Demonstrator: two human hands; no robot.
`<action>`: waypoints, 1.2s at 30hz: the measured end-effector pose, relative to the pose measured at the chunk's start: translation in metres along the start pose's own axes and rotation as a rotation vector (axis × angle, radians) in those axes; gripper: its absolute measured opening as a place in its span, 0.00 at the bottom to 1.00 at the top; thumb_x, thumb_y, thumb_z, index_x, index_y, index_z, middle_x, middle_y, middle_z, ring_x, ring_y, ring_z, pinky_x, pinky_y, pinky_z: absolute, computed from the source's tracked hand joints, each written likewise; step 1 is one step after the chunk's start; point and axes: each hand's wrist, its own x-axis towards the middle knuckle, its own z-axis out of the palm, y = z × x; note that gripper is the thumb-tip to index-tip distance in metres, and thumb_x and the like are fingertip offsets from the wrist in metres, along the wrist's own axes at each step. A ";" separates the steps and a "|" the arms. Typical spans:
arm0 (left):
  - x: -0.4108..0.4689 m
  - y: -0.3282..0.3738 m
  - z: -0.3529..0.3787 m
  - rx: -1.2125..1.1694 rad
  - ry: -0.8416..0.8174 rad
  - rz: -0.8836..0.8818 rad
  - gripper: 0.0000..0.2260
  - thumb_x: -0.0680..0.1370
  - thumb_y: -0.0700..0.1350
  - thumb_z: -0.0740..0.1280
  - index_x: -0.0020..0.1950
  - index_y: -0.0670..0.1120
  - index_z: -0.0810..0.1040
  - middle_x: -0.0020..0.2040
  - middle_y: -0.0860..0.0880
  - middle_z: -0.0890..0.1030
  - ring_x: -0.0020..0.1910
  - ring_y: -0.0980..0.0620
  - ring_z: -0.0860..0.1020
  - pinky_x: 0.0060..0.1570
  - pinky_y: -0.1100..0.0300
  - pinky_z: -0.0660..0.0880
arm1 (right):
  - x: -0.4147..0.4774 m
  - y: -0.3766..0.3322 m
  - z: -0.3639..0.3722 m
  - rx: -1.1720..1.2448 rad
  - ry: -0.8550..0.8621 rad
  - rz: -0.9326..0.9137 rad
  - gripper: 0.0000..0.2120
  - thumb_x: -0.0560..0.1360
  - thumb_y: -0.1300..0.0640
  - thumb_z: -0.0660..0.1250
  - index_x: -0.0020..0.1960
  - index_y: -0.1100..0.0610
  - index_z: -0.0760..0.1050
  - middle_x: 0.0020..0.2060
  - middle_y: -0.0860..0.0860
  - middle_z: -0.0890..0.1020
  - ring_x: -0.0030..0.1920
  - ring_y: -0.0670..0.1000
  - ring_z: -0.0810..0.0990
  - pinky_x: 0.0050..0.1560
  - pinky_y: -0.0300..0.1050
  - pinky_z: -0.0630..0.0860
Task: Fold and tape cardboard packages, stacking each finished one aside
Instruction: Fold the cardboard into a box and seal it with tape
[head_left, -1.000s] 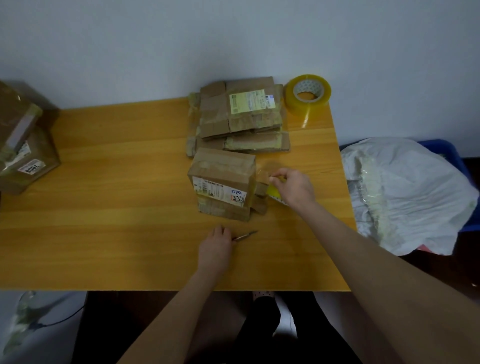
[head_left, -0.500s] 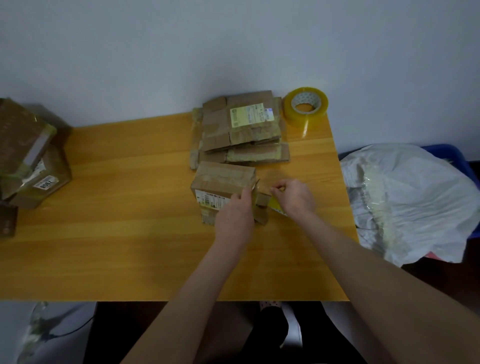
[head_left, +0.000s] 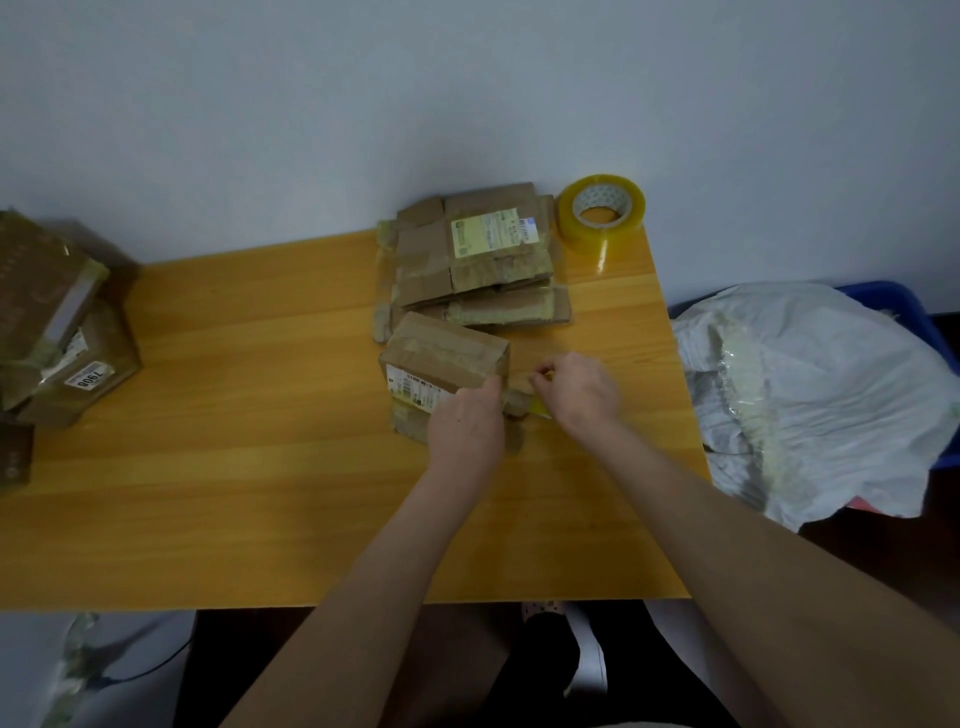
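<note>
Table (head_left: 260, 415): wooden top, back edge against the wall, near edge at your body. There is open wood across the left half and in front of your hands. The right edge runs close past your right forearm.

Bag (head_left: 831, 389): white plastic, crumpled, heaped just off the table's right edge.

Boxes (head_left: 62, 338): taped brown cartons piled at the table's left end, well apart from your work.

Stack (head_left: 478, 260): flattened, taped packages lying at the back, mid-table, close to the wall.

Package (head_left: 441, 358): the one in work. It sits just in front of the stack with its label facing you, and its right end lies between your hands.

Left hand (head_left: 465, 421): your forearm reaches in from the near edge. The hand is back-up over the package's near right corner. The fingers curl down out of sight, so you cannot tell what they clamp.

Right hand (head_left: 582, 389): your forearm comes in on a diagonal from the lower right. The hand sits just beside the package's right end, fingers curled, thumb and forefinger pinched together on the strip.

Roll (head_left: 601, 215): yellowish tape standing at the back right corner, just beside the stack.

Strip (head_left: 540, 410): a short yellow length showing between your two hands, at the package's right end.
</note>
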 end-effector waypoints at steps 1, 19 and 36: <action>0.000 0.000 -0.001 0.014 -0.007 -0.007 0.12 0.80 0.35 0.55 0.60 0.45 0.70 0.46 0.44 0.77 0.39 0.47 0.74 0.34 0.57 0.69 | -0.001 -0.002 -0.001 -0.014 0.005 -0.012 0.11 0.80 0.49 0.61 0.57 0.48 0.81 0.48 0.52 0.83 0.49 0.54 0.80 0.41 0.46 0.76; -0.018 -0.021 0.045 0.030 -0.006 0.024 0.08 0.81 0.38 0.55 0.59 0.45 0.67 0.44 0.47 0.78 0.36 0.47 0.75 0.32 0.57 0.68 | -0.002 0.022 0.003 0.358 0.042 0.111 0.09 0.78 0.49 0.66 0.51 0.52 0.82 0.44 0.51 0.82 0.41 0.52 0.78 0.36 0.43 0.71; 0.007 -0.001 0.038 -0.652 0.456 0.178 0.03 0.77 0.41 0.68 0.48 0.44 0.81 0.44 0.49 0.79 0.41 0.53 0.77 0.39 0.61 0.74 | 0.004 0.044 0.016 0.610 0.119 0.110 0.05 0.73 0.52 0.72 0.46 0.52 0.81 0.42 0.52 0.81 0.45 0.51 0.78 0.48 0.47 0.74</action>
